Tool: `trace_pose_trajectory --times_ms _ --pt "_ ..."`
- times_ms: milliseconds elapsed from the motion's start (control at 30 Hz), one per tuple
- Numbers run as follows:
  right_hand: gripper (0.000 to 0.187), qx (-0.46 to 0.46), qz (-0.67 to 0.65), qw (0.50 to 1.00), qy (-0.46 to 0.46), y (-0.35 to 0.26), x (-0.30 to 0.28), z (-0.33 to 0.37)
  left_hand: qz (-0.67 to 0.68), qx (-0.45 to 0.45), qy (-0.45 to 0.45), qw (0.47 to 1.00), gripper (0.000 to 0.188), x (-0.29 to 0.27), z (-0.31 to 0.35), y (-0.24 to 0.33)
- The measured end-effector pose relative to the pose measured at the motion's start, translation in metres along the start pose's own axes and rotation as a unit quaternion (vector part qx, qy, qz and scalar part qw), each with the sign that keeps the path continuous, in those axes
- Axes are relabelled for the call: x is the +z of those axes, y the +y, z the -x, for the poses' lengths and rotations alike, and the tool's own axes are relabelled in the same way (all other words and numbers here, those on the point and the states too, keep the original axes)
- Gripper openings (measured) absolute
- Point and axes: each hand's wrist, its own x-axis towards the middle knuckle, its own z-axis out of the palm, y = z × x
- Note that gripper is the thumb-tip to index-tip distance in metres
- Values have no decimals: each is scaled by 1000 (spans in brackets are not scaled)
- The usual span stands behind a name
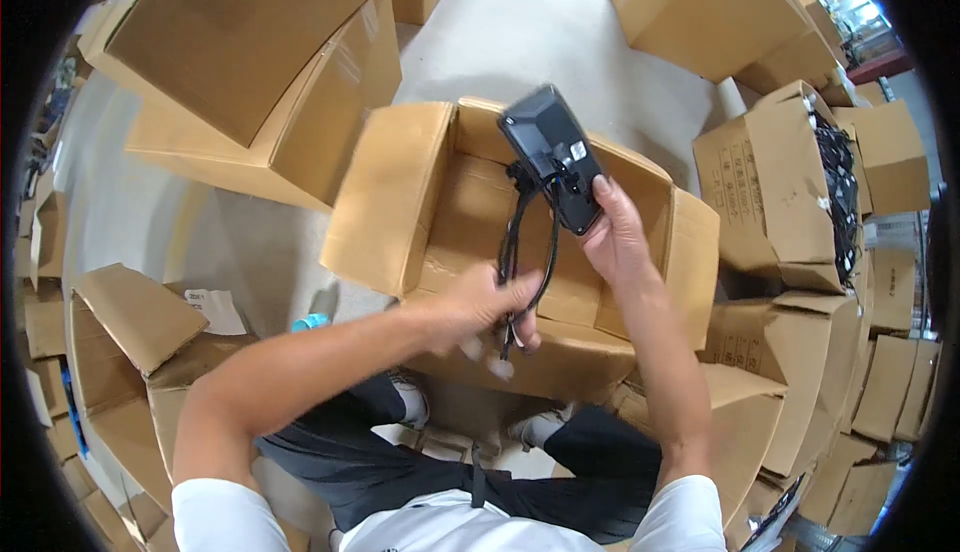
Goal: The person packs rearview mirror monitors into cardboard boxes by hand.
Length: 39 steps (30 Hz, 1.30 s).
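My right hand [618,230] is closed on the lower end of a black rectangular electronic device [545,137], its thumb lying along the edge. The device is tilted, and a small white mark shows on its dark face. Black cables [514,237] hang in a loop from it. Lower down, my left hand [490,309] is closed around these cables, its fingers partly smeared by motion. Both hands are above an open cardboard box [470,227], whose visible inside is bare brown board and whose flaps are folded outward.
Large cardboard boxes [335,102] stand at the far left, and another carton [715,17] is at the far right. To the right, an open carton [735,192] holds many black cables [838,192]. Another open box [130,327] lies at the near left, beside a light-blue object [311,322] on the floor.
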Motion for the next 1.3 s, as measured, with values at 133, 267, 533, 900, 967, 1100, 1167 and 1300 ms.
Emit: trace_pose_trajectory --times_ms 133,267,533,900,967,1100,1167,1300 --pt "47 199 -42 976 74 115 -91 -32 131 -133 204 961 34 -26 -11 -7" --pt "31 191 -173 948 187 226 -62 -86 -232 -103 231 939 39 -72 -6 8" --pt "53 272 107 902 319 285 -19 -133 -498 -49 312 808 87 -102 9 -12" --pt "60 39 681 690 -242 80 -29 -40 -677 -57 233 696 108 -151 21 -68" --pt "58 -2 624 744 -237 -19 -37 54 -661 -52 227 713 93 -144 13 -51" --pt "39 57 334 939 -63 -163 -93 262 -689 68 255 675 63 -157 13 -46" --pt "42 12 271 956 114 -162 -174 356 -637 106 250 721 57 -125 2 -39" --pt "47 188 507 755 372 -41 -320 466 -587 141 186 776 44 -10 -11 -29"
